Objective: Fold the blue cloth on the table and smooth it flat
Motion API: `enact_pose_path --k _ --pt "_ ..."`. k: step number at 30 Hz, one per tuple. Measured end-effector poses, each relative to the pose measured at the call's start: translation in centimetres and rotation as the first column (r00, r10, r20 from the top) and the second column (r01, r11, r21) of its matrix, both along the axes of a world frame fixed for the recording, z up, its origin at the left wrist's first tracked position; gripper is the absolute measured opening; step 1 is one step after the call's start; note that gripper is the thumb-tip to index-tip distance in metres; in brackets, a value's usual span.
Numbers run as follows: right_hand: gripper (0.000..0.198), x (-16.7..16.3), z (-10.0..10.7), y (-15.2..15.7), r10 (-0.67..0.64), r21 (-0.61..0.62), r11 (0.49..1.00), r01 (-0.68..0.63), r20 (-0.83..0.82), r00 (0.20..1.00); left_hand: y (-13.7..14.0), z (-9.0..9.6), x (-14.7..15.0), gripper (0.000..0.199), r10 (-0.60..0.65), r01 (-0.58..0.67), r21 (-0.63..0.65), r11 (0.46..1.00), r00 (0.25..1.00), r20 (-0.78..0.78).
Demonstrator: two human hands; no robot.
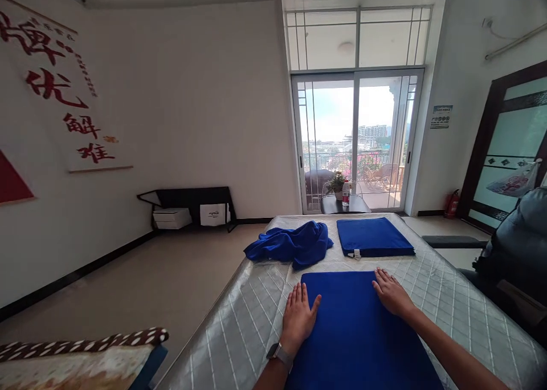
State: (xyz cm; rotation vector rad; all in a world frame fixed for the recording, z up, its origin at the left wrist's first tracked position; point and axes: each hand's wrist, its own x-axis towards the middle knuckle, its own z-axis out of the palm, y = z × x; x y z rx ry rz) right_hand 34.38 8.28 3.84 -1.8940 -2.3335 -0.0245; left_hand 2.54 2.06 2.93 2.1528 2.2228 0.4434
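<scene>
A person presses both hands to a flat, dark blue rectangle of folded cloth [342, 344] lying at the near end of a silvery mattress with a diamond-quilted cover [235, 321]. The left hand [301, 315], below a wristwatch with a grey band [280, 354], rests palm down along the cloth's left edge, fingers extended and grasping nothing. The right hand [392, 293] lies by the far right corner, likewise flat and released, its fingertips at the edge. Just beyond, on the far part of the mattress, a crumpled bright blue cloth [294, 243] sits at left, while a neatly folded blue cloth stack with a white tag [376, 236] lies at right, apart from it. Past the mattress, a small dark surface [331, 206] holds a leafy potted plant [337, 183] and a red-labelled clear bottle [346, 195] before a glass sliding door [355, 133]. A white scroll with red characters [55, 113] hangs at left.
</scene>
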Motion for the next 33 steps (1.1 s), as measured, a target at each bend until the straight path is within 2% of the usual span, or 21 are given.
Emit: enact_pose_path --k 5,8,14,18,21,24,26,28,30,33 --pt "0.064 -0.1 -1.3 1.2 -0.078 -0.017 0.997 0.077 -0.067 0.995 0.3 -0.5 -0.2 0.094 -0.002 0.002 0.010 1.000 1.000 -0.026" --pt "0.065 0.1 -1.9 1.1 -0.062 0.000 0.998 0.062 -0.092 0.994 0.3 -0.7 -0.1 0.095 -0.002 0.002 0.004 1.000 0.999 -0.037" --pt "0.065 0.3 -1.6 0.9 -0.058 -0.007 0.998 0.057 -0.098 0.994 0.4 -0.3 -0.1 0.090 -0.002 0.000 -0.030 1.000 0.996 -0.085" --pt "0.066 0.4 -1.5 0.8 -0.057 -0.003 0.998 0.057 -0.111 0.992 0.1 0.5 1.0 0.086 -0.012 0.013 0.006 1.000 0.997 -0.080" --pt "0.065 0.4 -1.5 0.8 -0.060 0.005 0.998 0.061 -0.124 0.990 -0.1 1.2 4.3 0.078 -0.170 0.172 0.024 0.985 0.984 -0.061" --pt "0.064 0.5 -1.5 0.8 -0.053 0.015 0.998 0.056 -0.130 0.990 0.4 1.7 9.6 0.070 -0.398 0.400 0.038 0.916 0.916 -0.059" --pt "0.063 0.7 -1.7 0.7 -0.041 0.031 0.999 0.045 -0.121 0.992 1.4 2.1 13.6 0.067 -0.493 0.496 0.077 0.865 0.868 -0.051" --pt "0.061 0.9 -2.1 0.7 -0.024 0.053 0.998 0.030 -0.100 0.995 2.9 2.3 17.4 0.065 -0.540 0.538 0.105 0.837 0.842 -0.014" --pt "0.062 1.2 -2.7 0.8 0.002 0.078 0.997 0.003 -0.070 0.998 4.5 2.4 20.4 0.064 -0.551 0.544 0.108 0.832 0.834 0.042" --pt "0.065 1.5 -3.4 0.9 0.043 0.107 0.993 -0.039 -0.037 0.998 6.1 2.0 22.7 0.063 -0.525 0.515 0.102 0.851 0.838 0.149"
